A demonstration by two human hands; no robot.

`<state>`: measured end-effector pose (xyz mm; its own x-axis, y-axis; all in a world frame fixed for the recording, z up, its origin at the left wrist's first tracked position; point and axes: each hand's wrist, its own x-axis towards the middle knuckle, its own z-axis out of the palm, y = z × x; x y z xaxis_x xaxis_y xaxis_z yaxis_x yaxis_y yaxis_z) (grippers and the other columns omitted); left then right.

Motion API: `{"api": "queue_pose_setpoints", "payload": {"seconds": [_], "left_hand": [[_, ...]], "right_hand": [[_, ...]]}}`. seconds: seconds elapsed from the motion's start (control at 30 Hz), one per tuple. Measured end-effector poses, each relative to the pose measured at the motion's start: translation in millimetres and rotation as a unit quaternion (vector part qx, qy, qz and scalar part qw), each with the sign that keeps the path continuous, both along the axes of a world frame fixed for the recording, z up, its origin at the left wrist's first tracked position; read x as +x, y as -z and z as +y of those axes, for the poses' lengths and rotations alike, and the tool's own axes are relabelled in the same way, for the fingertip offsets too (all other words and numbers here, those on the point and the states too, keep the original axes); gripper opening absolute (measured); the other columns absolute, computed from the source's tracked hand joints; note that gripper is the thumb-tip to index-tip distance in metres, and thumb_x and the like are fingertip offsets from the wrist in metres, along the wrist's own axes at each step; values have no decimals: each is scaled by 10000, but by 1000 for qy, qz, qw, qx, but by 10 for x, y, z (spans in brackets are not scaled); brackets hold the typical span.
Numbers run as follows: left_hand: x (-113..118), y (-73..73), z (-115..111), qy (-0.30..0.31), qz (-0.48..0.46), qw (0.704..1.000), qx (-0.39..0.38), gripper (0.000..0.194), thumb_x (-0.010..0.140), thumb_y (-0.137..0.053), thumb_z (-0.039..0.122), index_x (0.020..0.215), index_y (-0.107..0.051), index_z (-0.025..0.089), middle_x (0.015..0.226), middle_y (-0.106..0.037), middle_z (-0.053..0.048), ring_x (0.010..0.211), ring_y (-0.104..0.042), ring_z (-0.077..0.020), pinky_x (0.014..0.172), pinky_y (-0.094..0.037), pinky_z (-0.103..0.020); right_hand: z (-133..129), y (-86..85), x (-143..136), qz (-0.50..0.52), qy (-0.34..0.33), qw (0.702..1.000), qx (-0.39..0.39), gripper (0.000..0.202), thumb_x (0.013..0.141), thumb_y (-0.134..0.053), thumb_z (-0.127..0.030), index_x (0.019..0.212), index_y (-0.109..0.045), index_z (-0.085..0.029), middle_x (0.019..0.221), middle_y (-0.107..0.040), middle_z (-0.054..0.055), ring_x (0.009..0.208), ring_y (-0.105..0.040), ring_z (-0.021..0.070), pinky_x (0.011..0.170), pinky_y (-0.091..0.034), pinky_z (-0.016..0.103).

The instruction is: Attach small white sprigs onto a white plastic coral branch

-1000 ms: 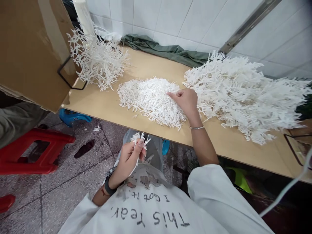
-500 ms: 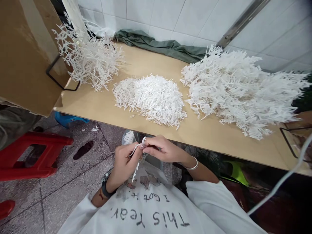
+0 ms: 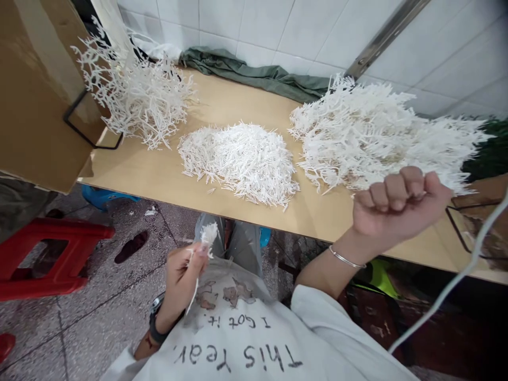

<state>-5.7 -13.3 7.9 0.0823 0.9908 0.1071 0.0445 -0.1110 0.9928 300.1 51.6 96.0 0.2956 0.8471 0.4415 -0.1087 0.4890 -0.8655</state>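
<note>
A: Left hand (image 3: 180,278), lower centre, pinches a small white branched plastic sprig (image 3: 205,236) below the tan wooden table (image 3: 159,174) edge.

B: Right hand (image 3: 397,209), clenched fist at right, over the large white twig heap (image 3: 381,132); contents unclear.

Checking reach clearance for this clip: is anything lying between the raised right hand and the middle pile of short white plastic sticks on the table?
Nothing visible does. The right hand, closed in a fist, is above the tan wooden table; only bare tabletop separates it from the middle pile of short white plastic sticks.
</note>
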Motion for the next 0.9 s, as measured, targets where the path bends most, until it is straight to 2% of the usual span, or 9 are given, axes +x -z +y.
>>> {"api": "queue_pose_setpoints", "payload": {"seconds": [0.1, 0.17, 0.27, 0.33, 0.47, 0.53, 0.63, 0.77, 0.9], "left_hand": [[70, -23, 69, 59, 20, 998, 3, 459, 938, -437, 330, 522, -388, 141, 488, -373, 19, 469, -345, -67, 484, -245, -239], [165, -26, 149, 91, -14, 996, -11, 487, 943, -412, 369, 514, -370, 143, 472, -357, 23, 451, -325, -63, 471, -240, -236], [292, -15, 261, 116, -80, 990, -26, 500, 938, -401, 423, 522, -334, 154, 456, -326, 36, 435, -277, -60, 470, -231, -238], [340, -5, 308, 136, -117, 983, -35, 468, 912, -447, 448, 557, -348, 159, 476, -335, 42, 450, -275, -62, 482, -236, -234], [352, 4, 333, 172, -189, 963, -85, 387, 846, -557, 454, 647, -400, 162, 531, -354, 47, 482, -281, -64, 485, -231, -220], [338, -5, 330, 183, -226, 949, -121, 360, 841, -562, 451, 681, -422, 160, 548, -366, 42, 492, -292, -66, 488, -235, -216], [325, -35, 327, 195, -291, 924, -154, 306, 828, -567, 437, 753, -486, 152, 609, -425, 21, 515, -331, -70, 494, -258, -211], [329, -54, 343, 186, -329, 911, -162, 280, 787, -590, 368, 953, -578, 142, 748, -507, -21, 602, -410, -92, 558, -344, -215], [297, -22, 387, 153, -333, 919, -148, 318, 775, -572, 296, 1056, -598, 150, 812, -528, -34, 657, -439, -103, 635, -387, -224]], "right_hand": [[196, 93, -60, -30, 64, 997, -30, 236, 779, -521, -384, 685, -372, -228, 555, -270, -44, 405, -208, 81, 407, -165, 260], [387, 279, -241, -145, 93, 984, -37, 164, 818, -478, -370, 763, -421, -226, 631, -367, -18, 488, -335, 105, 473, -280, 271], [654, 587, -444, -398, 143, 905, -44, 118, 800, -524, -311, 848, -520, -202, 827, -528, 57, 815, -511, 193, 749, -415, 380], [714, 684, -502, -464, 145, 873, -38, 205, 773, -580, -302, 945, -556, -194, 1005, -555, 91, 999, -510, 237, 875, -405, 427], [415, 471, -622, -332, 131, 933, 41, 251, 835, -580, -288, 1079, -549, -236, 1167, -546, 68, 1046, -545, 191, 842, -465, 354], [161, 277, -703, -268, 137, 949, 98, 138, 861, -562, -243, 995, -593, -235, 1043, -603, 46, 986, -571, 173, 832, -462, 342], [-120, 139, -798, -218, 47, 966, 128, 139, 909, -491, -237, 858, -617, -211, 764, -612, 16, 739, -584, 140, 703, -464, 316], [-190, 412, -851, -279, -53, 957, 58, 185, 917, -466, -232, 788, -588, -178, 685, -587, 15, 646, -556, 128, 610, -446, 289], [-147, 922, -869, -409, 87, 907, 45, 55, 859, -549, -214, 827, -573, -176, 804, -616, 50, 800, -566, 173, 757, -463, 354]]}}
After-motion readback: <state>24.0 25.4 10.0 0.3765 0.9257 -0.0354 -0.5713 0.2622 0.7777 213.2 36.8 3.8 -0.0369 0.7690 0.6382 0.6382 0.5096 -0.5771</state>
